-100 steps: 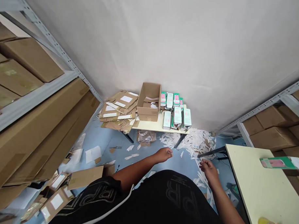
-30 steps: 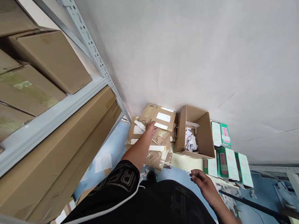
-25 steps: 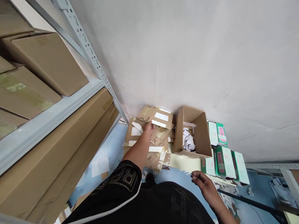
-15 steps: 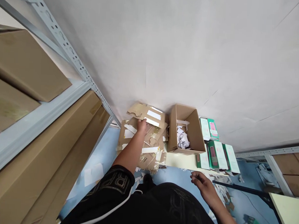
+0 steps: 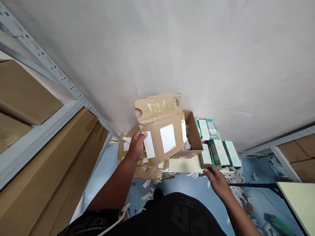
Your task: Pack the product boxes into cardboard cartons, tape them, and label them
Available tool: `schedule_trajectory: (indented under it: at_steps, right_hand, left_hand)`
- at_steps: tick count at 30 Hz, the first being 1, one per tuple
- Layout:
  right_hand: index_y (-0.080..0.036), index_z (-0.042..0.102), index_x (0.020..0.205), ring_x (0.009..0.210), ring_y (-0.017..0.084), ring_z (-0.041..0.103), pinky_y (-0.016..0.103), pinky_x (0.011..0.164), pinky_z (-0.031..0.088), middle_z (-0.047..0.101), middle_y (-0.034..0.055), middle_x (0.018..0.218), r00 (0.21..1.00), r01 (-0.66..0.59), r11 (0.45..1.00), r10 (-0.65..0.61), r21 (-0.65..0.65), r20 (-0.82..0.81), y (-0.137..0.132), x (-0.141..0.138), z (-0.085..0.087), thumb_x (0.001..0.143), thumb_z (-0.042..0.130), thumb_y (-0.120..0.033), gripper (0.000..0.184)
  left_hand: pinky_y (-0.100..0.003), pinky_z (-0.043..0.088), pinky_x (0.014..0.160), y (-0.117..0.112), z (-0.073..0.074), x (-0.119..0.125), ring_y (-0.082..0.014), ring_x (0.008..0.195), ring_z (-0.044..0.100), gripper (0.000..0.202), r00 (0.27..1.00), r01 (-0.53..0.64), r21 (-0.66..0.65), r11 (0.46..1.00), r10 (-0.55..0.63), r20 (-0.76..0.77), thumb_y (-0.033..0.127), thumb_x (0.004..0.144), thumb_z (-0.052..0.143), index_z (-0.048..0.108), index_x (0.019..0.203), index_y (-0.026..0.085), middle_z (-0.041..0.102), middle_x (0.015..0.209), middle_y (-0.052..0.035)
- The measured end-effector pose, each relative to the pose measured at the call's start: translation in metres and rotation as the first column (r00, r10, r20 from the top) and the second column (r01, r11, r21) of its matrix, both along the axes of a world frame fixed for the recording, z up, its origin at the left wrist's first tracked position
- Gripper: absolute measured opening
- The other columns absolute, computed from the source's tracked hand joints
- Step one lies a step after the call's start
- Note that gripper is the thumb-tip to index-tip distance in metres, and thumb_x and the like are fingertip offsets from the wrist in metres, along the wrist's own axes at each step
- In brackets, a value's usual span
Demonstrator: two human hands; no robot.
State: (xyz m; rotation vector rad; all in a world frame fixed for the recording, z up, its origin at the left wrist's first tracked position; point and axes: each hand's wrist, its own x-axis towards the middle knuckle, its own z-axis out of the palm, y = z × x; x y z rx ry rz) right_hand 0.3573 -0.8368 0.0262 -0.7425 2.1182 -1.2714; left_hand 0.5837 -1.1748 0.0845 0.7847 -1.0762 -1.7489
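Observation:
My left hand point(image 5: 137, 145) is closed on the edge of a flattened cardboard box point(image 5: 157, 131) with white labels and clear tape, thumb on its face. It is held up tilted over a stack of flattened cardboard point(image 5: 123, 154) and covers part of an open cardboard box point(image 5: 191, 152). Crumpled white paper point(image 5: 188, 144) shows inside that box. My right hand point(image 5: 216, 178) is held loosely curled, thumb and fingers a little apart, and nothing shows in it. Its fingertips are by the near end of a green and white box point(image 5: 205, 156); whether they touch cannot be made out.
Several more green and white boxes point(image 5: 220, 153) stand on the pale table point(image 5: 185, 165) at the wall. Metal shelving point(image 5: 67, 111) with large cartons point(image 5: 42, 169) rises on the left. Paper scraps point(image 5: 147, 195) litter the blue floor. Another pale tabletop point(image 5: 299, 202) is at right.
My left hand has lifted the flattened box off the stack and turned it up toward me, partly over the open box. My right hand has moved slightly up, nearer the green and white boxes.

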Motion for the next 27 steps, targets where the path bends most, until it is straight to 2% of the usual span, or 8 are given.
schedule_trajectory:
  at_steps: [2,5,8,11,14,19,22,27]
  right_hand:
    - [-0.025,0.065,0.125,0.124,0.032,0.063,0.045,0.107,0.049,0.068,0.0128,0.135,0.995,0.095,0.987,-0.096,-0.133,0.004,0.009,-0.024,0.009,0.087,0.067,-0.061,0.053]
    - [-0.026,0.050,0.144,0.132,0.031,0.058,0.047,0.108,0.049,0.055,0.0144,0.152,0.977,0.210,0.925,-0.207,-0.316,0.045,0.036,-0.060,0.025,0.085,0.069,-0.059,0.070]
    - [-0.027,0.051,0.143,0.129,0.032,0.059,0.047,0.105,0.051,0.062,0.0126,0.144,0.959,0.285,0.879,-0.261,-0.383,0.114,0.086,-0.091,0.036,0.083,0.069,-0.057,0.070]
    - [-0.028,0.056,0.133,0.124,0.030,0.062,0.045,0.105,0.051,0.070,0.0081,0.129,0.938,0.345,0.831,-0.323,-0.437,0.127,0.157,-0.115,0.037,0.082,0.068,-0.053,0.057]
    - [-0.028,0.055,0.125,0.119,0.028,0.063,0.043,0.105,0.050,0.071,0.0062,0.123,0.870,0.470,0.738,-0.479,-0.484,0.115,0.233,-0.135,0.030,0.080,0.070,-0.049,0.052]
    - [-0.030,0.049,0.128,0.120,0.025,0.062,0.041,0.106,0.049,0.068,0.0045,0.126,0.761,0.608,0.636,-0.637,-0.475,0.122,0.335,-0.160,0.021,0.080,0.070,-0.046,0.055]
    - [-0.030,0.047,0.129,0.122,0.024,0.061,0.041,0.108,0.048,0.068,0.0038,0.127,0.692,0.675,0.588,-0.714,-0.445,0.106,0.376,-0.173,0.014,0.080,0.071,-0.046,0.057]
    - [-0.028,0.049,0.124,0.125,0.024,0.059,0.040,0.111,0.045,0.065,0.0058,0.133,0.570,0.764,0.489,-0.817,-0.421,0.085,0.428,-0.200,-0.001,0.079,0.074,-0.043,0.054]
  left_hand:
    - [-0.034,0.058,0.076,0.042,0.011,-0.025,-0.0254,0.086,0.073,0.037,0.981,0.195,-0.019,0.981,-0.194,0.030,0.044,0.072,0.080,0.069,0.097,0.019,0.071,0.077,-0.0020]
    - [-0.036,0.057,0.079,0.114,0.017,-0.070,-0.0284,0.092,0.073,0.048,0.895,0.443,-0.058,0.895,-0.438,0.082,0.053,0.075,0.080,0.071,0.108,0.018,0.075,0.085,-0.0058]
    - [-0.038,0.057,0.084,0.186,0.018,-0.119,-0.0305,0.099,0.072,0.058,0.803,0.590,-0.111,0.799,-0.568,0.180,0.064,0.078,0.075,0.071,0.115,0.018,0.077,0.095,-0.0085]
    - [-0.040,0.055,0.093,0.251,0.017,-0.170,-0.0305,0.109,0.069,0.058,0.746,0.662,-0.229,0.714,-0.596,0.298,0.066,0.083,0.069,0.070,0.118,0.019,0.076,0.111,-0.0102]
    - [-0.039,0.050,0.103,0.311,0.012,-0.224,-0.0295,0.118,0.065,0.052,0.710,0.704,-0.357,0.614,-0.594,0.378,0.059,0.087,0.067,0.068,0.121,0.021,0.073,0.122,-0.0101]
    - [-0.038,0.045,0.110,0.403,0.002,-0.302,-0.0277,0.127,0.061,0.054,0.630,0.776,-0.396,0.490,-0.608,0.483,0.046,0.084,0.073,0.059,0.132,0.025,0.071,0.129,-0.0079]
    - [-0.039,0.044,0.110,0.440,-0.003,-0.342,-0.0283,0.126,0.061,0.059,0.559,0.828,-0.396,0.396,-0.625,0.544,0.041,0.081,0.076,0.056,0.135,0.025,0.069,0.131,-0.0091]
    - [-0.042,0.038,0.116,0.477,-0.020,-0.423,-0.0300,0.133,0.056,0.066,0.430,0.892,-0.398,0.213,-0.668,0.607,0.038,0.082,0.075,0.051,0.141,0.022,0.063,0.140,-0.0128]
